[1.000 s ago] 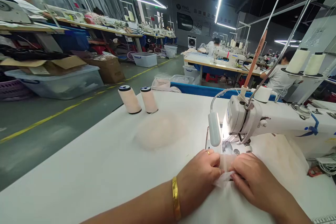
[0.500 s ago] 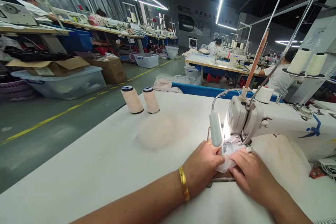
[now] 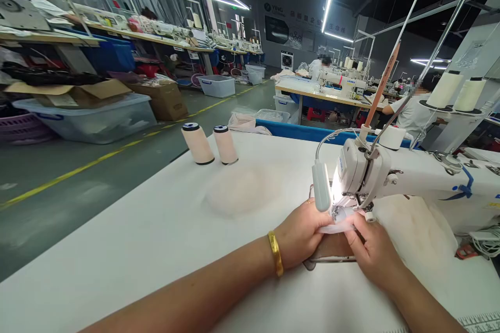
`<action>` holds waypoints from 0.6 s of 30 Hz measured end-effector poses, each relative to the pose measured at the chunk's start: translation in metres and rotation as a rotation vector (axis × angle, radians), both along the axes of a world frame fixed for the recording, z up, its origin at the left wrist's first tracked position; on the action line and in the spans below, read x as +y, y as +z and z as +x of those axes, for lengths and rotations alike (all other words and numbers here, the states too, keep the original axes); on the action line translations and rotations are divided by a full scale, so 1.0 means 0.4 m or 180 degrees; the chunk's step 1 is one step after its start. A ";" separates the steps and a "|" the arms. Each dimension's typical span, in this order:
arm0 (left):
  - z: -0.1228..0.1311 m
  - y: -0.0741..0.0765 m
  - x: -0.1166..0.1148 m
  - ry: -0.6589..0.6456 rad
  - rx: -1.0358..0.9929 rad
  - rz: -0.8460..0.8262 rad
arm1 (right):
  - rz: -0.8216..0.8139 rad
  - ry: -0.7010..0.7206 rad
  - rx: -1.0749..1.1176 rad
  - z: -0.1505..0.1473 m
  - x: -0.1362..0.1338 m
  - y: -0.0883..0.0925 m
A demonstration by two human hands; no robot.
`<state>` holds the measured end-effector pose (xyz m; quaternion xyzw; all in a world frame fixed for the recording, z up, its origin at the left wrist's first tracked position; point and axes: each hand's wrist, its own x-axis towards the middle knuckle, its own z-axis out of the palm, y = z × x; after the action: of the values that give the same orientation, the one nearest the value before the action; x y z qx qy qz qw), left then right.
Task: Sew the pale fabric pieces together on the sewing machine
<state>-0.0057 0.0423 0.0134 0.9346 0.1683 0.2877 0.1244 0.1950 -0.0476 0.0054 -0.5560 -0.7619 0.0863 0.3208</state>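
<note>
A sewing machine (image 3: 359,171) stands at the right of the white table, its small lamp (image 3: 321,187) lighting the needle area. Just in front of the needle lies a small piece of thin white fabric (image 3: 336,228). My left hand (image 3: 302,231), below a gold bangle, pinches the fabric's left side. On the other side my right hand (image 3: 371,244) grips it between thumb and fingers, close to the presser foot. Under the fabric a brownish plate (image 3: 335,247) shows in the tabletop. The needle tip is hidden by glare and fingers.
Two pale pink thread cones (image 3: 198,144) stand at the table's far left. A ruler strip (image 3: 480,321) runs along the front right edge. White thread cones (image 3: 444,89) sit on a stand behind the machine. A blue cloth trough (image 3: 300,132) borders the table's back.
Both hands have moved slightly up and closer to the needle with the fabric, which now looks flatter. More of the brownish plate shows below it. The view has shifted a little.
</note>
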 end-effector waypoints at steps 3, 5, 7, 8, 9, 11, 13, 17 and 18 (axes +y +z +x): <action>-0.011 -0.016 -0.020 -0.0016 0.0040 0.0134 | -0.0044 0.0449 -0.0314 0.005 -0.022 0.013; -0.021 -0.028 -0.037 -0.0127 0.0079 0.0270 | -0.0047 0.0657 -0.0631 0.005 -0.038 0.021; -0.030 -0.035 -0.053 -0.0238 0.0028 0.0356 | -0.0050 0.0716 -0.0834 0.003 -0.049 0.029; -0.034 -0.037 -0.058 -0.0266 0.0002 0.0388 | -0.0053 0.0719 -0.0884 0.002 -0.053 0.032; -0.037 -0.037 -0.062 -0.0275 -0.0013 0.0414 | -0.0056 0.0721 -0.0915 0.001 -0.054 0.034; -0.039 -0.036 -0.064 -0.0246 -0.0023 0.0469 | -0.0056 0.0717 -0.0942 0.001 -0.053 0.034; -0.038 -0.035 -0.061 -0.0147 -0.0004 0.0511 | -0.0045 0.0684 -0.0958 0.003 -0.048 0.032; -0.035 -0.042 -0.046 0.0001 0.0161 0.0457 | -0.0030 0.0586 -0.1032 0.006 -0.039 0.023; -0.034 -0.044 -0.042 0.0009 0.0195 0.0444 | -0.0027 0.0554 -0.1044 0.007 -0.037 0.021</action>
<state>-0.0195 0.0254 -0.0044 0.9491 0.1529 0.2703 0.0534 0.1977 -0.0623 0.0136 -0.4959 -0.8489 0.0252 0.1812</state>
